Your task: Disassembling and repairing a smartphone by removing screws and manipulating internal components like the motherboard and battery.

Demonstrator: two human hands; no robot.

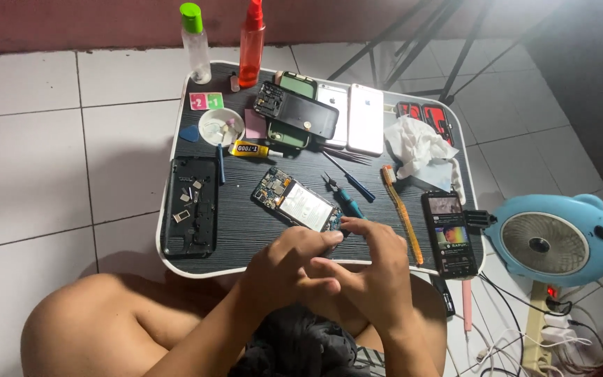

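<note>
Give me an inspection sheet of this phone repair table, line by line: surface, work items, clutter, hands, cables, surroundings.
Surface: small dark lap table with a white rim, standing on white floor tiles.
Work items: opened phone with its insides showing, lying at a slant; both hands meet at its near end.
Clutter: black phone frame, stacked phones, screwdriver, toothbrush, crumpled tissue, glue tube, two bottles, lit phone.
Hands: left hand and right hand close together, fingertips at the phone's edge; what they pinch is hidden.
Cables: white leads and a power strip at the right.
Surroundings: blue bear-shaped fan, tripod legs.
</note>
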